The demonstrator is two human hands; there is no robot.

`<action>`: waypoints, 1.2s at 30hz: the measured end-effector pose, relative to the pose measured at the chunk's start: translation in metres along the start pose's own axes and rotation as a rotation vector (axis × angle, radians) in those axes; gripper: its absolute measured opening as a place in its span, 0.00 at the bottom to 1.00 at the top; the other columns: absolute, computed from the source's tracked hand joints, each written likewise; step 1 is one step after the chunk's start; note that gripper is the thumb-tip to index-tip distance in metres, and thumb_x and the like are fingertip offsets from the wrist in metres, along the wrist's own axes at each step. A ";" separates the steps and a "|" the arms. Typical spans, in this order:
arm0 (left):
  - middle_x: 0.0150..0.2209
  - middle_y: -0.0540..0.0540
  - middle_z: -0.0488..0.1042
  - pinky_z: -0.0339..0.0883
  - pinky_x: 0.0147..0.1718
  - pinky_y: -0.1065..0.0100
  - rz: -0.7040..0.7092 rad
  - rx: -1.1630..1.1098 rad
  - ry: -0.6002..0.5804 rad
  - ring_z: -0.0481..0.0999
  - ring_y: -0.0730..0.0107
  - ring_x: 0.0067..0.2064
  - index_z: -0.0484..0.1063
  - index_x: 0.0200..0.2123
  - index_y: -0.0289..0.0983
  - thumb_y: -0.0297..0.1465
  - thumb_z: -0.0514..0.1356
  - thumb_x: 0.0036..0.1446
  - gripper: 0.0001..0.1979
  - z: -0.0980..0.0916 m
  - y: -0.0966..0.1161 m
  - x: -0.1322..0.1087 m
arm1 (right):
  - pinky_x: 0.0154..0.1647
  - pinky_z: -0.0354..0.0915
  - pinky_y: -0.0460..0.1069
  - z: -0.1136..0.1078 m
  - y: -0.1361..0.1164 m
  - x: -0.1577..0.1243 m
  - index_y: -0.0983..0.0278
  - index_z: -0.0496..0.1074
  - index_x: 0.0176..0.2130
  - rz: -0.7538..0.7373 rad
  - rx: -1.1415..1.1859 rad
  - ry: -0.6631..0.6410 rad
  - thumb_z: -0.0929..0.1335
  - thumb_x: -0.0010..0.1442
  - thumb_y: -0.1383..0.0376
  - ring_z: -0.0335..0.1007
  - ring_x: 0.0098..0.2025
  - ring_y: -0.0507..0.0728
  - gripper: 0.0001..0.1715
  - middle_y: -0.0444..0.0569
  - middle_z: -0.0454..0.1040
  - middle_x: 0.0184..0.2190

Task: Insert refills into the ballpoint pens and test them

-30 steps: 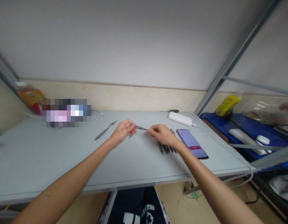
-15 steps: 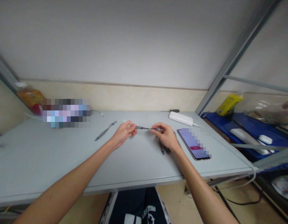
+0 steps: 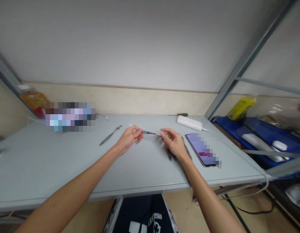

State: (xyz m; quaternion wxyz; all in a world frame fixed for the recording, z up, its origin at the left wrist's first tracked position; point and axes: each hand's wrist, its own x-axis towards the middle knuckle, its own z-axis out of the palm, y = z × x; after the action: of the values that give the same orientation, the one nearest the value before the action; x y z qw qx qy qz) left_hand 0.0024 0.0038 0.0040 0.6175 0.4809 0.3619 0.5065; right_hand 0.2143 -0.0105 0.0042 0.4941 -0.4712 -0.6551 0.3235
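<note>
A slim grey pen (image 3: 148, 132) spans the gap between my two hands, held roughly level above the table. My left hand (image 3: 130, 137) is closed in a pinch on its grey end. At the thinner, pale end, my right hand (image 3: 173, 142) has its thumb and fingers closed on the pen; whether a separate pen part is in these fingers I cannot tell. Beneath the right hand lie several dark pens (image 3: 169, 155), partly hidden by it. To the left of my left hand another grey pen (image 3: 108, 137) lies slanted on the table.
Right of the pens lies a phone (image 3: 201, 150) with its screen lit. Behind it are a white power strip (image 3: 189, 123) and a screwdriver (image 3: 182, 115). At the back left stand a bottle (image 3: 34, 102) and a blurred-out object (image 3: 69, 117). A metal post (image 3: 225, 87) rises at the table's right.
My right hand has shifted slightly to the right along the pen, and its fingers have loosened and re-posed. My left hand keeps its pinch. The view has moved a little.
</note>
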 end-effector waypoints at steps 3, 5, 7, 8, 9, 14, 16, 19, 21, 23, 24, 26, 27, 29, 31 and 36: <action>0.21 0.50 0.71 0.59 0.25 0.74 0.002 0.001 0.010 0.67 0.78 0.22 0.62 0.26 0.35 0.33 0.62 0.50 0.11 0.001 0.001 -0.001 | 0.18 0.54 0.44 0.000 0.001 0.000 0.66 0.73 0.26 0.058 -0.034 -0.024 0.63 0.56 0.51 0.57 0.17 0.49 0.22 0.44 0.66 0.16; 0.20 0.50 0.71 0.59 0.24 0.74 0.009 0.003 0.014 0.67 0.78 0.22 0.63 0.26 0.35 0.33 0.63 0.50 0.11 0.001 0.000 0.000 | 0.18 0.55 0.44 0.000 0.002 0.000 0.66 0.74 0.27 0.045 -0.026 -0.020 0.66 0.54 0.53 0.58 0.18 0.49 0.19 0.44 0.67 0.17; 0.20 0.50 0.71 0.59 0.24 0.74 0.023 0.018 0.018 0.67 0.78 0.22 0.63 0.25 0.35 0.34 0.62 0.50 0.12 -0.001 -0.002 0.002 | 0.19 0.57 0.44 -0.001 0.004 0.001 0.65 0.74 0.35 0.015 0.019 0.008 0.68 0.51 0.55 0.62 0.21 0.50 0.17 0.46 0.71 0.22; 0.20 0.50 0.70 0.59 0.23 0.74 0.036 0.037 0.022 0.67 0.78 0.21 0.63 0.25 0.35 0.35 0.62 0.50 0.12 -0.002 -0.003 0.003 | 0.20 0.58 0.44 -0.001 0.005 0.002 0.65 0.74 0.38 0.005 0.044 0.020 0.69 0.50 0.56 0.63 0.22 0.50 0.18 0.47 0.72 0.25; 0.20 0.50 0.70 0.58 0.23 0.73 0.052 0.062 0.027 0.66 0.78 0.21 0.63 0.25 0.35 0.36 0.62 0.51 0.12 -0.003 -0.004 0.004 | 0.20 0.59 0.44 -0.001 0.006 0.002 0.65 0.73 0.39 0.002 0.067 0.031 0.70 0.49 0.57 0.64 0.23 0.50 0.19 0.48 0.73 0.28; 0.19 0.51 0.69 0.57 0.22 0.74 0.080 0.102 0.073 0.65 0.78 0.20 0.63 0.26 0.35 0.38 0.61 0.51 0.13 -0.004 -0.007 0.006 | 0.20 0.60 0.44 0.000 0.007 0.004 0.65 0.72 0.38 0.051 0.155 0.068 0.71 0.46 0.58 0.65 0.25 0.51 0.19 0.50 0.74 0.34; 0.19 0.52 0.69 0.57 0.22 0.74 0.066 0.046 0.086 0.65 0.79 0.20 0.64 0.26 0.35 0.37 0.62 0.49 0.13 -0.004 -0.006 0.006 | 0.21 0.61 0.45 0.000 0.004 0.003 0.65 0.73 0.37 0.077 0.179 0.092 0.72 0.45 0.58 0.64 0.24 0.50 0.18 0.48 0.74 0.31; 0.18 0.53 0.67 0.57 0.22 0.75 0.062 -0.023 0.093 0.64 0.79 0.21 0.64 0.26 0.35 0.36 0.63 0.48 0.12 -0.004 -0.005 0.006 | 0.21 0.59 0.45 -0.002 0.000 0.003 0.65 0.73 0.36 0.115 0.240 0.143 0.72 0.45 0.59 0.61 0.21 0.48 0.18 0.44 0.71 0.24; 0.18 0.53 0.67 0.57 0.22 0.75 0.067 -0.038 0.102 0.64 0.79 0.21 0.64 0.26 0.35 0.36 0.64 0.48 0.12 -0.005 -0.006 0.007 | 0.20 0.57 0.44 -0.003 -0.001 0.003 0.65 0.73 0.35 0.142 0.297 0.181 0.72 0.44 0.60 0.60 0.19 0.48 0.17 0.42 0.69 0.20; 0.19 0.53 0.67 0.57 0.22 0.75 0.076 -0.041 0.106 0.64 0.79 0.21 0.64 0.26 0.35 0.35 0.64 0.48 0.12 -0.006 -0.007 0.008 | 0.19 0.55 0.44 -0.004 0.001 0.004 0.66 0.73 0.34 0.154 0.365 0.230 0.72 0.44 0.61 0.59 0.18 0.47 0.16 0.41 0.67 0.19; 0.19 0.53 0.67 0.57 0.22 0.75 0.081 -0.042 0.108 0.64 0.79 0.22 0.64 0.26 0.35 0.35 0.63 0.48 0.12 -0.006 -0.007 0.008 | 0.19 0.55 0.44 -0.005 0.003 0.005 0.66 0.73 0.34 0.153 0.395 0.254 0.72 0.43 0.61 0.59 0.18 0.47 0.16 0.40 0.67 0.19; 0.19 0.53 0.67 0.57 0.22 0.75 0.089 -0.046 0.116 0.64 0.79 0.22 0.64 0.26 0.35 0.35 0.63 0.48 0.12 -0.006 -0.007 0.009 | 0.19 0.55 0.44 -0.005 0.007 0.007 0.66 0.73 0.33 0.145 0.434 0.294 0.72 0.43 0.62 0.59 0.18 0.47 0.15 0.40 0.67 0.19; 0.19 0.53 0.67 0.57 0.22 0.75 0.091 -0.050 0.124 0.64 0.79 0.21 0.64 0.26 0.35 0.34 0.63 0.48 0.11 -0.006 -0.007 0.009 | 0.19 0.55 0.44 -0.006 0.009 0.008 0.66 0.73 0.32 0.141 0.442 0.306 0.72 0.43 0.62 0.59 0.18 0.47 0.15 0.41 0.67 0.19; 0.18 0.53 0.67 0.57 0.22 0.75 0.090 -0.054 0.138 0.64 0.79 0.21 0.64 0.26 0.36 0.34 0.63 0.47 0.11 -0.005 -0.005 0.008 | 0.20 0.56 0.45 -0.006 0.011 0.008 0.66 0.73 0.32 0.137 0.438 0.318 0.72 0.42 0.62 0.59 0.19 0.48 0.14 0.41 0.68 0.20; 0.19 0.53 0.67 0.57 0.22 0.75 0.086 -0.054 0.145 0.64 0.79 0.22 0.63 0.26 0.36 0.34 0.63 0.48 0.11 -0.004 -0.004 0.007 | 0.20 0.56 0.45 -0.005 0.011 0.008 0.66 0.73 0.32 0.135 0.428 0.320 0.72 0.42 0.62 0.60 0.19 0.48 0.14 0.41 0.68 0.19; 0.18 0.53 0.67 0.57 0.22 0.75 0.078 -0.040 0.137 0.64 0.79 0.22 0.63 0.25 0.36 0.33 0.63 0.48 0.11 -0.002 -0.002 0.006 | 0.20 0.54 0.45 -0.003 0.007 0.007 0.66 0.73 0.31 0.142 0.404 0.292 0.72 0.42 0.62 0.58 0.18 0.48 0.13 0.40 0.66 0.17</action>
State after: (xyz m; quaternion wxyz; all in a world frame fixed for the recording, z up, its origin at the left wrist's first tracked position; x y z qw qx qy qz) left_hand 0.0023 0.0098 0.0013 0.5806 0.4464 0.3739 0.5690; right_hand 0.2192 -0.0018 0.0015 0.6437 -0.4494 -0.4642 0.4102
